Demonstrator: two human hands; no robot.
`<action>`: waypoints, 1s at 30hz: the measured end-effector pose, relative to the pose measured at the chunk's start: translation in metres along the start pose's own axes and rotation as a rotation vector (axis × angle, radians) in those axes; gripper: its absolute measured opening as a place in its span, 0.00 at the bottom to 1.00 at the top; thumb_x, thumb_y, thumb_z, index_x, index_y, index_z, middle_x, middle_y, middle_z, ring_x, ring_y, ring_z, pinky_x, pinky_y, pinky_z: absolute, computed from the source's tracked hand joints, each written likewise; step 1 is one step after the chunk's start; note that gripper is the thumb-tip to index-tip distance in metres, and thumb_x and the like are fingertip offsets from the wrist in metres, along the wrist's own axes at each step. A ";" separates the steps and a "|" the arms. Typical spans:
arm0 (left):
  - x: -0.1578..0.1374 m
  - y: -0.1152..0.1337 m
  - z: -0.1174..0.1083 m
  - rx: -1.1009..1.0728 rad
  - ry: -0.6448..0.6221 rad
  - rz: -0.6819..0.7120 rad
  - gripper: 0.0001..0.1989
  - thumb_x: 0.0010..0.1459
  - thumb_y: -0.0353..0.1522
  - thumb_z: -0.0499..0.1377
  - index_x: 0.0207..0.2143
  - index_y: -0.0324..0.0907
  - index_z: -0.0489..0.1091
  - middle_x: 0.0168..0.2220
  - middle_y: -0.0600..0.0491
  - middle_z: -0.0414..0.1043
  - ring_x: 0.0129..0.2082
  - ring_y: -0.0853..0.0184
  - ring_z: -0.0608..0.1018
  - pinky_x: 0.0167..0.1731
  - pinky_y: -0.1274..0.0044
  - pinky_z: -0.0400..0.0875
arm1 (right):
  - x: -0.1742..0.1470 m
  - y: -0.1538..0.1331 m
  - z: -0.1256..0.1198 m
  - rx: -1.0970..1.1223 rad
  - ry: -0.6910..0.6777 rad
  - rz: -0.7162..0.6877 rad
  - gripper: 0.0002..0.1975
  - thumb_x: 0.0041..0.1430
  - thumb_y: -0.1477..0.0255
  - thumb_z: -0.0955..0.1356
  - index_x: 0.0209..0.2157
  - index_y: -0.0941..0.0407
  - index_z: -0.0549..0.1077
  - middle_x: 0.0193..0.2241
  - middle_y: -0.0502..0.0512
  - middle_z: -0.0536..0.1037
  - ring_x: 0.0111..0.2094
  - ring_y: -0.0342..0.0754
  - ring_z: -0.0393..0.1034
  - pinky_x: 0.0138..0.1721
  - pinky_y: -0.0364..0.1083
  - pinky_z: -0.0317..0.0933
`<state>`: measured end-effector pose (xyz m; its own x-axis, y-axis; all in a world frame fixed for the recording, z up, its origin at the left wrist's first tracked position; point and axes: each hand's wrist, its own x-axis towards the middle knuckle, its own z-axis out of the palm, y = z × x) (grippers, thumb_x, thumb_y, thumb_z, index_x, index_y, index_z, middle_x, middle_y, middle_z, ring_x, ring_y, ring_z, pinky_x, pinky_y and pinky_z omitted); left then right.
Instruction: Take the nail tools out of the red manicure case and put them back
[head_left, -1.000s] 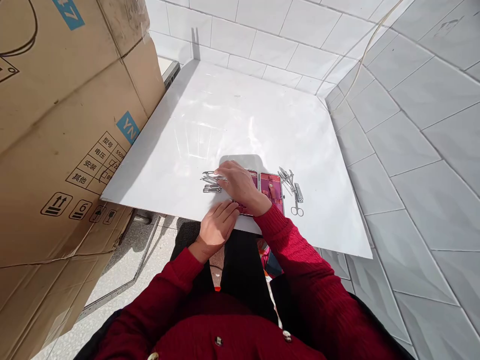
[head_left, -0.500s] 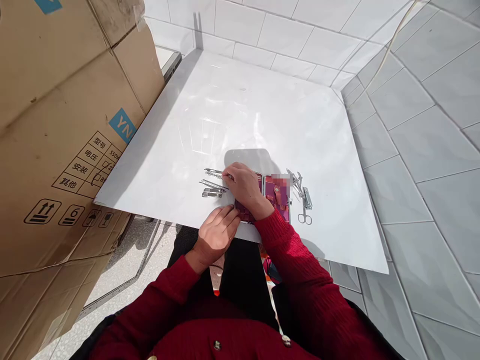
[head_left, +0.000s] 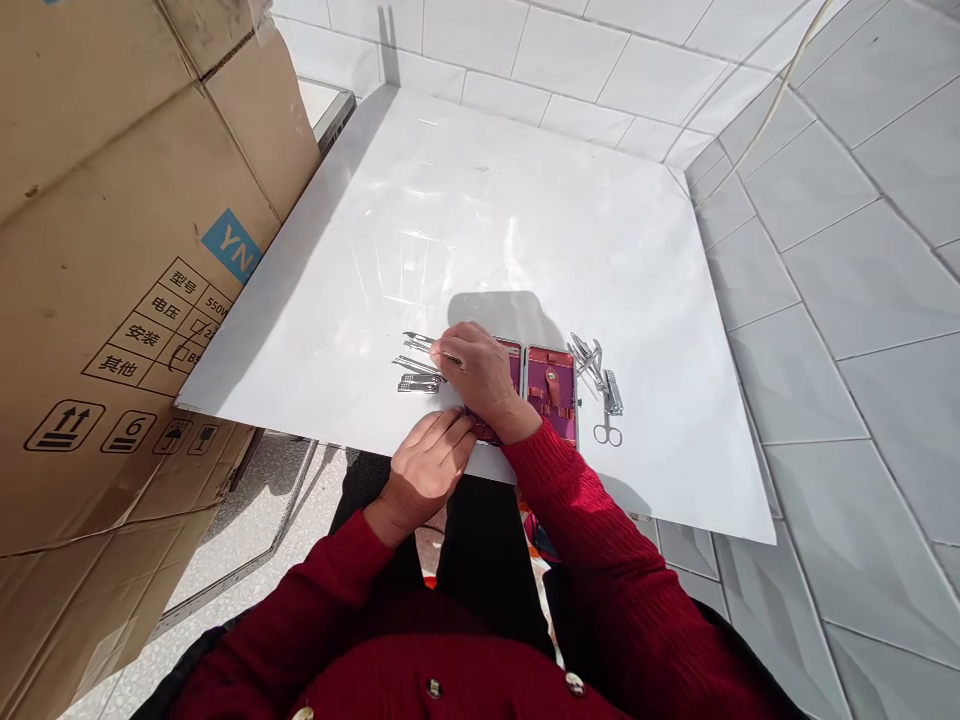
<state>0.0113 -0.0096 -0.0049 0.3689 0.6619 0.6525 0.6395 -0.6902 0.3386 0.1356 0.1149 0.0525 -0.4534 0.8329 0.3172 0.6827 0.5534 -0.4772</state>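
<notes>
An open manicure case (head_left: 552, 395) with a red and purple lining lies near the table's front edge. My left hand (head_left: 429, 455) holds its lower left corner, with the fingers close together. Above the case's left half, my right hand (head_left: 484, 378) is closed, pinching a thin metal manicure tool (head_left: 451, 358) mostly hidden by the fingers. Just left of that hand lie nail clippers (head_left: 418, 382) and several slim metal tools (head_left: 417, 338). Right of the case are small scissors (head_left: 607, 432), another nail clipper (head_left: 613, 392) and a cluster of metal tools (head_left: 586, 360).
The white tabletop (head_left: 480, 230) meets a white tiled wall (head_left: 562, 50) at the back and grey tiles (head_left: 840, 330) on the right. A large cardboard box (head_left: 135, 250) stands against the left edge. A thin cable (head_left: 765, 115) hangs at the back right corner.
My right hand has shifted a little left, and a thin metal tool now shows between its fingers. My left hand stays at the case. The view has moved slightly.
</notes>
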 end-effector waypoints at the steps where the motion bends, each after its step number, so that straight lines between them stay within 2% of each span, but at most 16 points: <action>1: 0.000 0.000 0.000 0.002 0.002 0.002 0.16 0.72 0.26 0.53 0.57 0.42 0.72 0.56 0.45 0.80 0.64 0.58 0.76 0.63 0.61 0.76 | 0.000 0.000 0.000 0.013 -0.035 -0.016 0.14 0.69 0.77 0.64 0.30 0.52 0.77 0.37 0.55 0.79 0.43 0.52 0.71 0.46 0.49 0.62; 6: 0.001 0.000 0.000 0.033 0.041 0.027 0.15 0.72 0.25 0.53 0.56 0.41 0.73 0.54 0.45 0.81 0.63 0.58 0.77 0.63 0.62 0.76 | -0.002 0.000 0.000 0.035 -0.132 -0.062 0.13 0.69 0.75 0.67 0.30 0.53 0.79 0.35 0.54 0.79 0.41 0.50 0.71 0.44 0.48 0.60; 9: 0.001 0.000 0.000 0.020 0.047 0.029 0.15 0.72 0.25 0.54 0.56 0.41 0.72 0.54 0.45 0.81 0.63 0.59 0.77 0.63 0.62 0.75 | -0.001 0.000 0.000 0.045 -0.110 -0.052 0.13 0.69 0.76 0.66 0.31 0.53 0.79 0.36 0.54 0.79 0.41 0.50 0.71 0.44 0.48 0.60; 16: 0.001 0.000 -0.001 0.021 0.035 0.035 0.16 0.71 0.24 0.53 0.57 0.39 0.71 0.54 0.43 0.80 0.64 0.57 0.76 0.63 0.61 0.75 | -0.001 0.004 0.000 -0.052 0.015 0.067 0.13 0.70 0.76 0.66 0.31 0.54 0.80 0.36 0.56 0.80 0.41 0.51 0.70 0.44 0.48 0.59; 21: 0.002 0.000 -0.002 0.033 0.042 0.048 0.15 0.71 0.24 0.54 0.57 0.38 0.71 0.54 0.43 0.81 0.64 0.56 0.76 0.62 0.61 0.76 | -0.001 0.004 -0.002 -0.110 -0.022 0.095 0.14 0.71 0.75 0.66 0.31 0.54 0.79 0.36 0.56 0.80 0.41 0.52 0.70 0.43 0.49 0.59; 30: 0.004 0.001 -0.003 0.054 0.045 0.055 0.14 0.70 0.23 0.55 0.55 0.37 0.71 0.53 0.43 0.81 0.61 0.56 0.78 0.61 0.61 0.76 | -0.001 0.005 0.001 -0.195 -0.025 0.077 0.14 0.75 0.74 0.63 0.35 0.55 0.77 0.36 0.58 0.78 0.40 0.53 0.67 0.41 0.49 0.56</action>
<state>0.0114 -0.0087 -0.0005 0.3749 0.6088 0.6992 0.6552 -0.7075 0.2648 0.1390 0.1168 0.0491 -0.4082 0.8737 0.2646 0.8125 0.4799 -0.3310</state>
